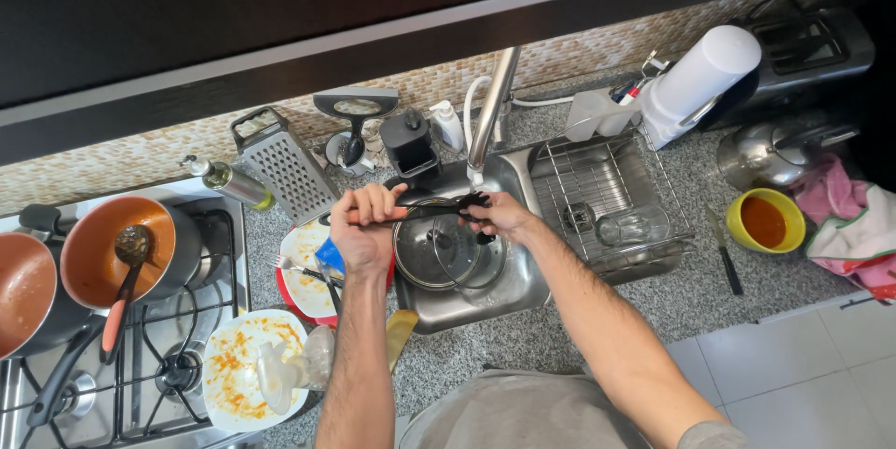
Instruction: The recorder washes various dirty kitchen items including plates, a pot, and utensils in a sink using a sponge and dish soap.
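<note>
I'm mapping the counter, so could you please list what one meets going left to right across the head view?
Copper pan → dirty plate → left hand → glass lid → right hand → drying rack → yellow bowl → pink cloth.

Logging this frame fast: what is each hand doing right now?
Left hand: closed on the handle of a black utensil.
Right hand: fingers pinching the utensil's head over the sink.

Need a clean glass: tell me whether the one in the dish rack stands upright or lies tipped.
Tipped: the clear glass lies on its side in the wire dish rack.
</note>
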